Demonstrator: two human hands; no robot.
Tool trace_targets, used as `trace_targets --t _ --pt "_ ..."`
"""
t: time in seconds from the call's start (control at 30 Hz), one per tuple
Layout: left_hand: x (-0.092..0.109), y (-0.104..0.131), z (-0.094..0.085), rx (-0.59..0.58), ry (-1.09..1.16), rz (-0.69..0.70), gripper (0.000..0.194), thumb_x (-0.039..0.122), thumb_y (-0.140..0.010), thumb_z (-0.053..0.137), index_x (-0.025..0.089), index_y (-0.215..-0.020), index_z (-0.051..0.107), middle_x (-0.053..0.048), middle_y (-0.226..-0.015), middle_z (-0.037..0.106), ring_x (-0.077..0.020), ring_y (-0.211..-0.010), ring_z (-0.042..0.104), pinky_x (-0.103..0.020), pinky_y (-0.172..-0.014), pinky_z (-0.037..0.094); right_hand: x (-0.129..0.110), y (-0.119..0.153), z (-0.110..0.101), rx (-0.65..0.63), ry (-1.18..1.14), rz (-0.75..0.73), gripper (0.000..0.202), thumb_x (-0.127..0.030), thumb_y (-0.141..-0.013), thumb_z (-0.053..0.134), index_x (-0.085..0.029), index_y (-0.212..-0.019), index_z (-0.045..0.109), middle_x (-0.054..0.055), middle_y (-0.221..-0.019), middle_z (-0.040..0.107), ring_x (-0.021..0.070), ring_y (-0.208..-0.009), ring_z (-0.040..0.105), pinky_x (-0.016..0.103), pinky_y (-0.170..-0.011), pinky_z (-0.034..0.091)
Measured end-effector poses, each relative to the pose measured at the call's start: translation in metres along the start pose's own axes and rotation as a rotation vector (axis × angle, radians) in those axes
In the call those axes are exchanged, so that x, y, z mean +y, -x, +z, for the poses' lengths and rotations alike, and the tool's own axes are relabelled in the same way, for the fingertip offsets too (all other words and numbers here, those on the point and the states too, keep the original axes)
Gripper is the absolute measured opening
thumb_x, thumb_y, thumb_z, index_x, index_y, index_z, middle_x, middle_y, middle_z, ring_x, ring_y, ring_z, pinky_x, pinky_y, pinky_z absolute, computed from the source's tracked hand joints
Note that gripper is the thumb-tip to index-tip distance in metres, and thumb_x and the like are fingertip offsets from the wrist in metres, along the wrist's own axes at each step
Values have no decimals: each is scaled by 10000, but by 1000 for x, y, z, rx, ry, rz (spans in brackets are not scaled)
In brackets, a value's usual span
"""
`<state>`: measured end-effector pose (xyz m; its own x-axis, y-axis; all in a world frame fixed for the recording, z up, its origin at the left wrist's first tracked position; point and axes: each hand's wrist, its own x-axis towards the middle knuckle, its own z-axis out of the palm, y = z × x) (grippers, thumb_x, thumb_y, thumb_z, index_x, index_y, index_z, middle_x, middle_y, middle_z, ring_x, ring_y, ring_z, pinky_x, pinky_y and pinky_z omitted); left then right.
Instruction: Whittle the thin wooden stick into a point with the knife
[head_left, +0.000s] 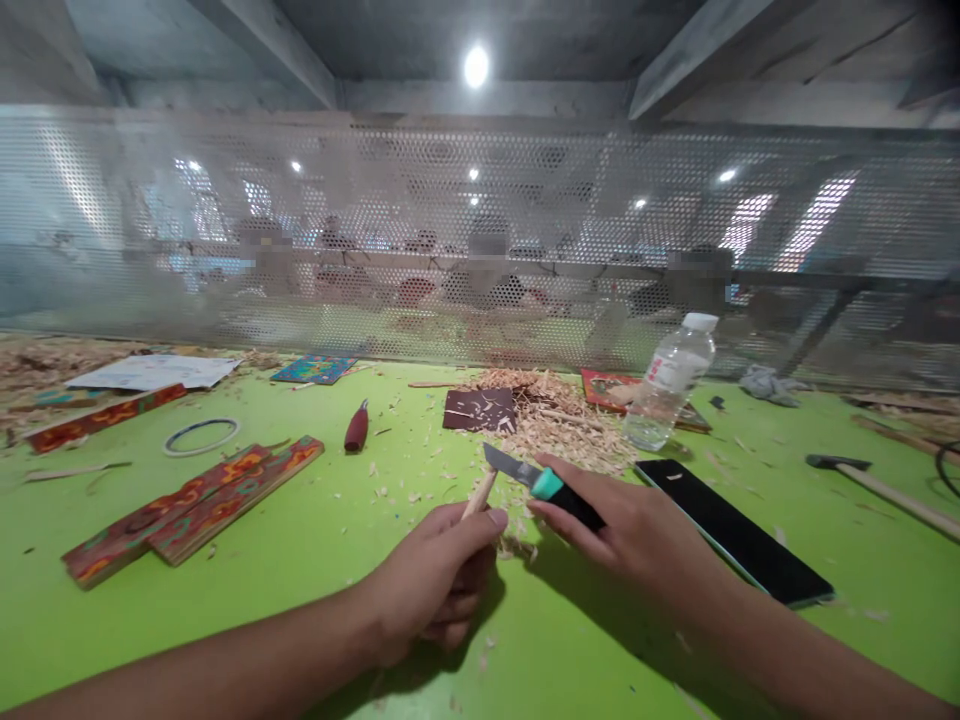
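Observation:
My left hand [454, 570] is closed around a thin pale wooden stick [480, 494], whose upper end sticks out past the thumb. My right hand [615, 510] grips a utility knife [568, 497] with a black and teal handle. Its bare blade [510, 464] points up and left, lying at or just above the tip of the stick; contact is hard to make out. Beyond both hands, a pile of wood shavings [562, 425] surrounds a dark brown square board [480, 410] dusted with chips.
A clear plastic bottle [670, 385] and a black phone [739, 530] lie to the right, with a hammer [889, 490] farther out. Leftward are painted wooden strips [187, 505], a tape roll [201, 437] and a red-handled tool [357, 428]. A perforated metal screen [420, 330] borders the green table.

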<state>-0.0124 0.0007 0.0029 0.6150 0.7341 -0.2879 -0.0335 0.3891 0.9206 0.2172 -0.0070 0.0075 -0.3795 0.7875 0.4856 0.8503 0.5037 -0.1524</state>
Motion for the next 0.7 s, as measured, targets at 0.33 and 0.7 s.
trace_targets --t 0.33,0.7 --pt "-1 -1 -2 -57 -180 49 648 810 -683 779 239 -681 473 121 -380 370 -48 -303 280 -164 -291 262 -7 5 -1 -207 -149 -161 457 -366 -1026 598 -122 -1408 652 167 -1123 828 308 -879 818 377 -736 632" --pt "-10 -6 6 175 -226 159 547 696 -849 722 232 -698 476 114 -394 382 -56 -313 278 -228 -350 156 -16 11 5 -57 78 -80 481 -409 -1101 436 -115 -1448 592 134 -920 824 295 -661 789 361 -546 566"
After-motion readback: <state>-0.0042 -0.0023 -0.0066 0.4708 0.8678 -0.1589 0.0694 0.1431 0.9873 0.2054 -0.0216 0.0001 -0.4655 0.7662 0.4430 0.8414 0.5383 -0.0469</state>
